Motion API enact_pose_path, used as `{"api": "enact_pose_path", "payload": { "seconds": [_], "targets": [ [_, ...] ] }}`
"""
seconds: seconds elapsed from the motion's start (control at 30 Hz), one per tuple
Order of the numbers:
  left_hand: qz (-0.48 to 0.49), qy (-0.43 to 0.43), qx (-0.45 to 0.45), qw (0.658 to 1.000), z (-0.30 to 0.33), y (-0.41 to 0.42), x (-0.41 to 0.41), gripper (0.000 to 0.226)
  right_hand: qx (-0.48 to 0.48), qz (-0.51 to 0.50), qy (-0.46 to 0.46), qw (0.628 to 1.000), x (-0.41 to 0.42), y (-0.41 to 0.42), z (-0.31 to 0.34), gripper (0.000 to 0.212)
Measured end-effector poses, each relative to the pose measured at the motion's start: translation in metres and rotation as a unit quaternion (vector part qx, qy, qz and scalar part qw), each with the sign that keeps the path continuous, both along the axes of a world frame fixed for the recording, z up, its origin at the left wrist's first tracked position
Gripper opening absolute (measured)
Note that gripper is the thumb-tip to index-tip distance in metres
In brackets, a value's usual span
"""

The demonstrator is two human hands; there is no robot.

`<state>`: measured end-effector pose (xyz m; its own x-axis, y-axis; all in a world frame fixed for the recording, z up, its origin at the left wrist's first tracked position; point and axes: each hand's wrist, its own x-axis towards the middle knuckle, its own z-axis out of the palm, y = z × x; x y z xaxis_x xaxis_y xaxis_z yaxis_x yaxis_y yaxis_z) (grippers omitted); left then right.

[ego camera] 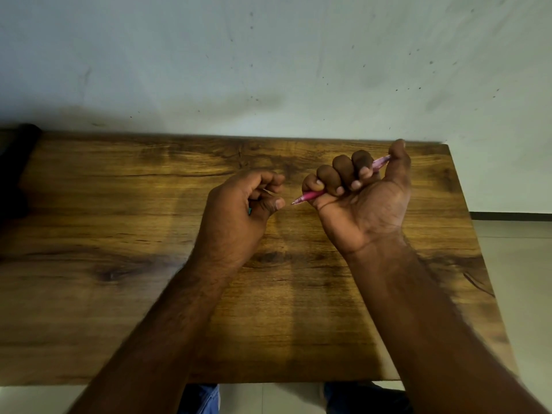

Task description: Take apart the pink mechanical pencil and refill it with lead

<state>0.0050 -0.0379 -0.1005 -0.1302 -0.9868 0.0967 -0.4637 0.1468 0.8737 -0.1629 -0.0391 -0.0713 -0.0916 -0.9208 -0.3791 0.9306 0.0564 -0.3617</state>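
Observation:
My right hand (363, 194) is wrapped in a fist around the pink mechanical pencil (307, 196), palm turned up, thumb on the pencil's rear end at the upper right. The pencil's tip points left and slightly down, toward my left hand (242, 207). My left hand is curled shut, thumb tip a short gap from the pencil's tip. A thin pale sliver (269, 192) shows between its fingers, and a small teal object (249, 211) peeks out at the palm; most of both is hidden. Both hands hover over the wooden table (119, 264).
The table's far edge meets a pale, speckled wall (268, 70). A dark object (15, 174) sits at the table's far left end. The right edge drops to a tiled floor (516, 264). Blue trousers (203, 398) show below the near edge.

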Motion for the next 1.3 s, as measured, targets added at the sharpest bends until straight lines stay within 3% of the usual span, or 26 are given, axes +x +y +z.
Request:
{"api": "enact_pose_path", "payload": {
  "seconds": [0.67, 1.3],
  "targets": [
    [-0.004, -0.001, 0.001, 1.0, 0.0014, 0.0005, -0.0007, 0.034, -0.003, -0.005, 0.005, 1.0, -0.0004, -0.0011, -0.0013, 0.056],
    [-0.002, 0.005, 0.015, 1.0, 0.0012, 0.0009, -0.0005, 0.033, -0.008, -0.03, -0.031, 0.999, -0.0018, -0.0004, -0.0023, 0.062]
  ]
}}
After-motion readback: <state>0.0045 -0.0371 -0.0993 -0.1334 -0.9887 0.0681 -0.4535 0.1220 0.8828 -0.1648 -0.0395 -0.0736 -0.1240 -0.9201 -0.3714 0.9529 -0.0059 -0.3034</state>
